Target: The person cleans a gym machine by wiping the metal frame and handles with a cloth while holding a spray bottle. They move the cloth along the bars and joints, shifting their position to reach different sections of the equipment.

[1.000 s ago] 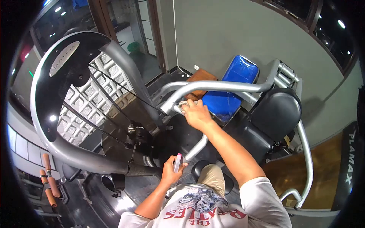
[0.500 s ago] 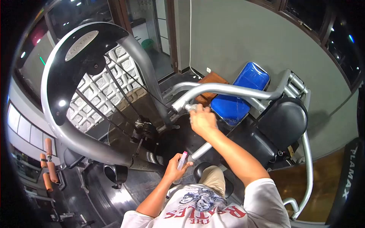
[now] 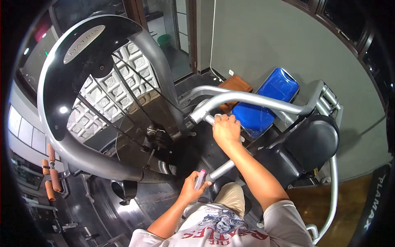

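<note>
My left hand (image 3: 191, 190) is closed around a small clear bottle with a pink top (image 3: 200, 179), held upright beside the end of the lower silver bar (image 3: 222, 169). Ahead, my right hand (image 3: 226, 129) wraps over the short silver handle (image 3: 209, 119) of the exercise machine's arm. Scraps of white cloth (image 3: 242, 139) show at the edges of that hand, against the handle. The thick curved silver arm (image 3: 247, 98) runs just beyond my fingers toward the black padded seat back (image 3: 311, 138).
The machine's tall grey-and-black frame (image 3: 49, 90) with its cables rises on the left. A blue padded board (image 3: 277, 86) and a brown block (image 3: 236, 86) lean by the grey wall (image 3: 263, 37). Orange foam rollers (image 3: 54, 180) are at far left.
My right hand has moved a little along the handle, down and to the right. My left hand keeps the bottle at the lower bar's end. The view has shifted slightly.
</note>
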`<state>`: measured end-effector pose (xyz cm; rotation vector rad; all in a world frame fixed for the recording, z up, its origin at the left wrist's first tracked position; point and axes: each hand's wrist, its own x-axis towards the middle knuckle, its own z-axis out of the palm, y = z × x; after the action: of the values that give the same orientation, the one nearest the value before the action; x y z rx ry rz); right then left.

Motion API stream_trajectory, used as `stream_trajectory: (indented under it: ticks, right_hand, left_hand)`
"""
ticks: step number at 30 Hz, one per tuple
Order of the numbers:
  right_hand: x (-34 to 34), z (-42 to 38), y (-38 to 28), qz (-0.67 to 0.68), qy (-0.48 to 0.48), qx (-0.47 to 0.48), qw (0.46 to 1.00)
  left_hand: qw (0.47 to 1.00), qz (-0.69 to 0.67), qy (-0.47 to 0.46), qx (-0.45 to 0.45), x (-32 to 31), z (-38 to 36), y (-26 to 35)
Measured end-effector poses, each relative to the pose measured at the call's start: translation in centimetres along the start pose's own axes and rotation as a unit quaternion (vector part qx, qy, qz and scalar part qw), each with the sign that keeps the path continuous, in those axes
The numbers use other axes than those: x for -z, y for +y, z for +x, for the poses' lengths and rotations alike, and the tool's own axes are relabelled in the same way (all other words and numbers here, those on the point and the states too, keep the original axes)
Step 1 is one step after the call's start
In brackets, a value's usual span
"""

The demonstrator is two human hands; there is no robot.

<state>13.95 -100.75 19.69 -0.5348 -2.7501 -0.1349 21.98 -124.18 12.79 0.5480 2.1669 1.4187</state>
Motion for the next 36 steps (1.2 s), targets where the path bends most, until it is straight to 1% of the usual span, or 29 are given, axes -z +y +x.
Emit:
stream_trajectory:
  ticks: [2, 3, 5, 6, 8, 10, 11, 12, 13, 15, 16, 17, 18, 20, 21, 22, 24, 26, 27, 28, 30, 31, 34, 35, 36]
  right_hand:
    - [-1.4, 1.5, -0.7, 0.006, 0.015, 0.01, 1.0]
    - [-1.5, 2.3, -0.9, 0.021, 0.008, 0.022, 1.0]
    - [-1.5, 3.5, -0.7, 0.076, -0.028, -0.003, 0.997]
    - [-1.6, 4.0, -0.5, 0.105, -0.046, -0.014, 0.993]
    - [-1.0, 4.6, 1.5, 0.267, -0.137, -0.079, 0.951]
    - [-5.8, 5.3, 5.9, 0.394, -0.207, -0.045, 0.894]
    - [-2.8, 4.3, 6.9, 0.512, -0.383, -0.14, 0.756]
    - [-1.2, 2.8, 7.8, 0.612, -0.441, -0.146, 0.64]
    - [-2.7, 1.0, 9.1, 0.662, -0.449, -0.166, 0.577]
    - [-2.3, -3.7, 9.6, 0.741, -0.396, -0.222, 0.495]
    - [-4.5, -6.9, 9.3, 0.829, -0.337, -0.264, 0.36]
    - [-4.6, -9.7, 8.5, 0.859, -0.291, -0.267, 0.325]
    - [-5.2, -11.9, 7.3, 0.915, -0.233, -0.26, 0.201]
    - [-2.5, -13.3, 4.8, 0.889, -0.107, -0.376, 0.24]
    - [-2.8, -13.3, 5.0, 0.867, -0.085, -0.392, 0.295]
    - [-2.9, -12.6, 5.5, 0.871, -0.1, -0.378, 0.296]
    - [-3.7, -9.9, 7.4, 0.866, -0.156, -0.308, 0.362]
    - [-4.2, -5.7, 8.4, 0.885, -0.209, -0.256, 0.327]
    - [-5.7, -3.6, 8.4, 0.886, -0.208, -0.254, 0.327]
    - [-7.6, -1.6, 8.0, 0.888, -0.206, -0.25, 0.326]
    - [-9.7, 1.7, 6.8, 0.881, -0.237, -0.24, 0.333]
    - [-10.5, 2.5, 6.4, 0.876, -0.254, -0.234, 0.338]
    - [-11.5, 1.6, 6.8, 0.902, -0.278, -0.178, 0.277]
    - [-9.7, 0.4, 6.9, 0.897, -0.271, -0.216, 0.275]
    - [-8.9, -1.1, 7.5, 0.904, -0.269, -0.197, 0.266]
  left_hand:
    - [1.0, -0.012, 0.002, 0.01, -0.2, -0.1, 0.0]
    - [0.999, -0.019, -0.004, 0.03, -0.2, -0.1, 0.3]
    - [0.997, -0.032, -0.016, 0.069, 0.1, -0.4, 1.0]
    - [0.999, -0.026, -0.009, 0.04, 0.0, -0.4, 0.7]
    - [1.0, -0.013, 0.003, -0.02, 0.0, -0.1, -0.2]
    - [1.0, 0.001, -0.005, -0.018, 0.2, -0.1, 0.1]
    - [1.0, 0.008, -0.011, -0.016, 0.2, -0.1, 0.2]
    - [1.0, 0.01, -0.012, -0.009, 0.3, -0.4, 0.4]
    - [1.0, 0.012, -0.012, -0.002, 0.4, -0.5, 0.8]
    - [1.0, 0.003, -0.01, 0.01, 0.2, -0.1, 1.0]
    - [1.0, -0.006, -0.01, 0.02, 0.1, -0.1, 0.8]
    - [0.999, -0.012, -0.013, 0.03, 0.1, -0.2, 0.6]
    - [0.999, -0.016, -0.023, 0.04, 0.4, -0.4, 0.6]
    - [0.998, -0.027, -0.041, 0.042, 0.4, 0.3, 0.8]
    - [0.999, -0.029, -0.041, 0.015, 0.4, 0.5, 0.5]
    - [0.999, -0.02, -0.047, 0.011, 0.4, 0.6, 0.4]
    - [0.999, -0.005, -0.049, 0.0, 0.6, 0.7, 0.5]
    - [0.998, -0.009, -0.059, 0.012, 0.9, 1.2, 1.0]
    - [0.998, -0.009, -0.066, 0.022, 1.0, 0.8, 1.2]
    - [0.998, -0.011, -0.056, 0.008, 0.9, 0.5, 1.0]
    - [0.999, -0.017, -0.032, -0.027, 0.2, 0.7, -0.3]
    - [0.999, -0.022, -0.026, -0.031, 0.0, 0.6, -1.3]
    - [0.998, -0.062, -0.019, 0.006, -0.2, 0.1, -0.3]
    - [0.999, -0.046, -0.009, -0.027, -0.4, 0.3, -1.3]
    - [0.998, -0.047, -0.006, -0.034, -0.5, 0.4, -1.6]
